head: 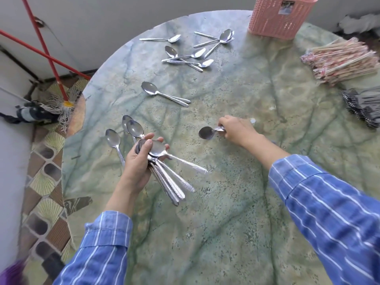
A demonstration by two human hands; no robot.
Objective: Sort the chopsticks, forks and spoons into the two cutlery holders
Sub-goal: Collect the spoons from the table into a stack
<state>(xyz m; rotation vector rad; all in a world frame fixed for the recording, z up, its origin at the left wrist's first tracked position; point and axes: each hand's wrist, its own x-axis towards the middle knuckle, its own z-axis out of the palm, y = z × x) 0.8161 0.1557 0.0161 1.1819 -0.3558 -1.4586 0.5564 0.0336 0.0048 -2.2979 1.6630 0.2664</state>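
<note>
My left hand (139, 161) grips a stacked bunch of steel spoons (170, 177) by the bowls, handles fanning toward me. My right hand (236, 130) pinches the handle of a single spoon (206, 133) whose bowl lies on the round green marble table (226, 202). Loose spoons lie scattered: three beside my left hand (131, 128), a nested pair mid-table (164, 94), several more at the far side (189, 55). A pink cutlery holder (277, 15) stands at the far edge. Wrapped chopsticks (345, 60) are piled at the right, with forks (364, 108) below them.
A red-handled mop (61, 95) and a second red pole (41, 52) lean against the wall left of the table, above a patterned tile floor (43, 182). Only one holder is in view.
</note>
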